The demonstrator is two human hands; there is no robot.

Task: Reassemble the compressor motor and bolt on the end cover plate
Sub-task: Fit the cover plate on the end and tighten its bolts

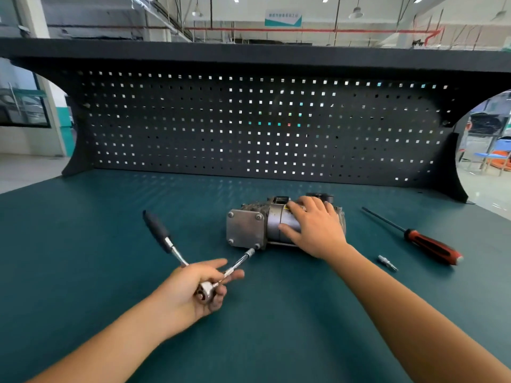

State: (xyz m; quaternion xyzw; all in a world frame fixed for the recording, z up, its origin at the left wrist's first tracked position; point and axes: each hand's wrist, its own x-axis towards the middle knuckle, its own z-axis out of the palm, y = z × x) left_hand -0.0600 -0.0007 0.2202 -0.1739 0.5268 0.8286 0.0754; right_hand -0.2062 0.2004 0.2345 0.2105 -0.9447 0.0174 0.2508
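Teal matting (83, 244) covers the bench, and one compressor motor (276, 229) lies on its side near the middle of it, in front of a black pegboard (249, 125). One square end cover plate (244, 229) sits on the motor's left end, facing the person. I count four bolt heads (231, 215) on it, one at each corner.

Both hands are at work. The right hand (318, 228) lies flat over the motor's round body, fingers spread across the top and thumb on the near side, pressing down rather than closing round it. The left hand (193, 288) is wrapped round the head of the single ratchet (206, 294), with the forefinger stretched out along the extension bar. The ratchet's black handle points up and away to the left. The socket end of the bar is at the plate's near right corner bolt; I cannot tell whether it is seated on it.

To the right lie one screwdriver (431, 246) with a red and black handle, its shaft pointing away, and one small metal bit (387, 263) just in front of it, apart from the motor.

As for writing, a yellow label (286, 207) on the motor is mostly under the right hand's fingers and unreadable. One white and teal sign (282, 17) hangs overhead, its characters too blurred to read.
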